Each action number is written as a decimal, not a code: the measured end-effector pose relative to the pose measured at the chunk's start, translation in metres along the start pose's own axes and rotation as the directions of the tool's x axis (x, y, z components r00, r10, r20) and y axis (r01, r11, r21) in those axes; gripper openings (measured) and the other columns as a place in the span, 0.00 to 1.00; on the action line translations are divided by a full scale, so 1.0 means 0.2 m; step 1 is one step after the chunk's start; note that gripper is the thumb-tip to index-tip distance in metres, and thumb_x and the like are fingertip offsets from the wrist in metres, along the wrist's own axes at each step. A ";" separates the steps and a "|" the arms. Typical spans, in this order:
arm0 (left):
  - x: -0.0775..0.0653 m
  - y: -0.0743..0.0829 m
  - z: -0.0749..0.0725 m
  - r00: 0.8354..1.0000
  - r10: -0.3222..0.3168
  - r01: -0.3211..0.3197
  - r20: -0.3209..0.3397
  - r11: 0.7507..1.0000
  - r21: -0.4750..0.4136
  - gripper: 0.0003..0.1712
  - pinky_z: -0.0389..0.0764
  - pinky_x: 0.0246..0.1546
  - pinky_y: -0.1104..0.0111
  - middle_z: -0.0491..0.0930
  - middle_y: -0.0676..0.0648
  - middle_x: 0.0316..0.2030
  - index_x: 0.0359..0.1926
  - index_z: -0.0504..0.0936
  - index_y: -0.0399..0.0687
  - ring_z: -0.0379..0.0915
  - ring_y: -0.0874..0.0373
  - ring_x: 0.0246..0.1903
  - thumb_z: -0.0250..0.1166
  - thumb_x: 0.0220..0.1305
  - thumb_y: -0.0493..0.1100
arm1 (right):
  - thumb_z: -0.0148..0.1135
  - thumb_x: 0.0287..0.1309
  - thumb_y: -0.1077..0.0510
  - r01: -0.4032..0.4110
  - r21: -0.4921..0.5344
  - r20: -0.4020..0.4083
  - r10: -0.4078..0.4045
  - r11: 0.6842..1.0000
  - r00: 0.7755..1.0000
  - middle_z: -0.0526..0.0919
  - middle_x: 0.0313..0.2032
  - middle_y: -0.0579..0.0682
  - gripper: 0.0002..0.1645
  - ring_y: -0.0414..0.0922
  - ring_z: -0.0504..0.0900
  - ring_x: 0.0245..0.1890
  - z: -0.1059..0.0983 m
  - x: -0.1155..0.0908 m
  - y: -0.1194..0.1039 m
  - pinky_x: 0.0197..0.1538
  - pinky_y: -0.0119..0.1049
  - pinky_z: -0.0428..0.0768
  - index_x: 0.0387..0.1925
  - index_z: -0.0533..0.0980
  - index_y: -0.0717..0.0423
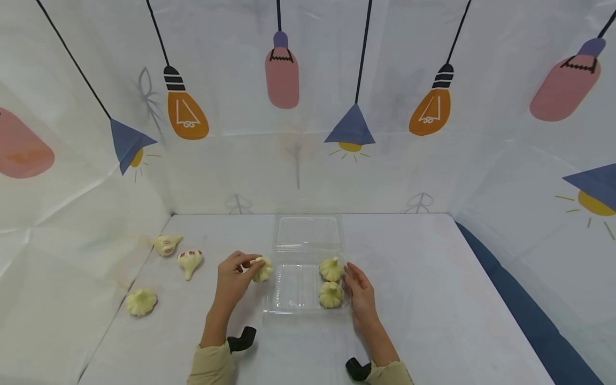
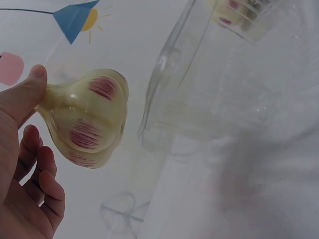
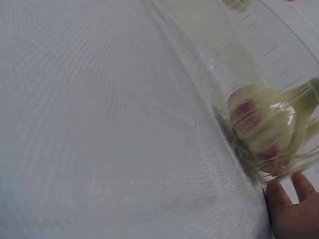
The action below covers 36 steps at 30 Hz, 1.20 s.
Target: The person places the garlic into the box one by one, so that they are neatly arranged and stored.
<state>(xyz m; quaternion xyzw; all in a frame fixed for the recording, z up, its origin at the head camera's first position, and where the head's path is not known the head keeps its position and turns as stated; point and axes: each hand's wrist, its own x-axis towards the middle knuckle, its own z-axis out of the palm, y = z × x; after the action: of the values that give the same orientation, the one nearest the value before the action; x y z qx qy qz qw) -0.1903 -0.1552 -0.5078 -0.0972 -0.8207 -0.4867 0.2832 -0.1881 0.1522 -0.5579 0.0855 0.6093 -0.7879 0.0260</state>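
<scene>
My left hand (image 1: 236, 278) pinches a garlic bulb (image 1: 262, 270) by its stem, just off the left side of a clear plastic container (image 1: 289, 309). In the left wrist view that bulb (image 2: 92, 117) shows purple streaks, with thumb and fingertips at its neck and the other fingers curled beneath. Two garlic bulbs sit inside the container along its right side, a rear one (image 1: 331, 269) and a front one (image 1: 331, 295). Against the container's right wall rests my right hand (image 1: 360, 294), its fingers extended and only loosely bent. The right wrist view shows its fingertips (image 3: 279, 195) at the plastic.
Three more garlic bulbs lie at the table's left: one at the back (image 1: 166, 245), one beside it (image 1: 190, 262), one nearer me (image 1: 141, 302). The container's lid (image 1: 308, 231) is folded back toward the rear wall. White cloth (image 1: 433, 299) covers the table.
</scene>
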 end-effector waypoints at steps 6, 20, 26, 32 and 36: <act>0.02 0.04 0.08 0.999 0.006 -0.005 0.050 1.000 -0.026 0.07 0.67 0.20 0.72 0.71 0.58 0.21 0.32 0.89 0.47 0.65 0.60 0.23 0.77 0.49 0.37 | 0.48 0.72 0.63 -0.004 -0.014 -0.010 0.003 1.000 1.000 0.65 0.67 0.58 0.25 0.51 0.65 0.66 0.00 0.00 0.00 0.64 0.47 0.65 0.68 0.63 0.59; 0.03 0.05 0.20 0.991 0.049 -0.036 0.123 0.993 -0.108 0.07 0.68 0.19 0.73 0.73 0.58 0.21 0.34 0.89 0.48 0.66 0.61 0.22 0.76 0.51 0.39 | 0.48 0.73 0.63 0.023 0.003 0.005 -0.023 1.000 1.000 0.63 0.68 0.61 0.26 0.54 0.63 0.67 0.00 -0.01 0.02 0.66 0.50 0.62 0.69 0.61 0.62; 0.02 0.05 0.26 0.983 0.045 -0.031 0.175 0.996 -0.082 0.07 0.72 0.21 0.72 0.75 0.59 0.22 0.34 0.88 0.48 0.70 0.63 0.23 0.75 0.53 0.40 | 0.48 0.72 0.63 0.007 0.007 -0.014 -0.007 1.000 1.000 0.65 0.67 0.58 0.25 0.52 0.65 0.66 0.00 -0.01 0.02 0.65 0.48 0.63 0.68 0.64 0.59; 0.01 0.07 0.31 0.976 0.029 -0.019 0.214 0.998 -0.051 0.07 0.74 0.21 0.72 0.77 0.60 0.24 0.35 0.88 0.50 0.72 0.64 0.23 0.75 0.53 0.40 | 0.48 0.72 0.64 -0.012 0.007 -0.022 0.012 1.000 1.000 0.65 0.67 0.58 0.25 0.51 0.66 0.66 0.01 0.00 0.02 0.65 0.49 0.64 0.68 0.64 0.58; 0.01 0.06 0.34 0.974 0.013 -0.006 0.226 1.000 -0.029 0.08 0.75 0.23 0.72 0.77 0.60 0.24 0.35 0.88 0.49 0.73 0.65 0.24 0.75 0.53 0.40 | 0.48 0.72 0.64 -0.011 0.012 -0.020 0.011 1.000 1.000 0.65 0.68 0.58 0.25 0.51 0.65 0.66 0.01 0.00 0.02 0.65 0.48 0.64 0.68 0.64 0.58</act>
<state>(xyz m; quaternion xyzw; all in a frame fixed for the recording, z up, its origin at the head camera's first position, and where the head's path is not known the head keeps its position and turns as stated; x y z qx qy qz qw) -0.2112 -0.0909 -0.5222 -0.1600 -0.8402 -0.4825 0.1887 -0.1874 0.1501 -0.5611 0.0969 0.6042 -0.7905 0.0236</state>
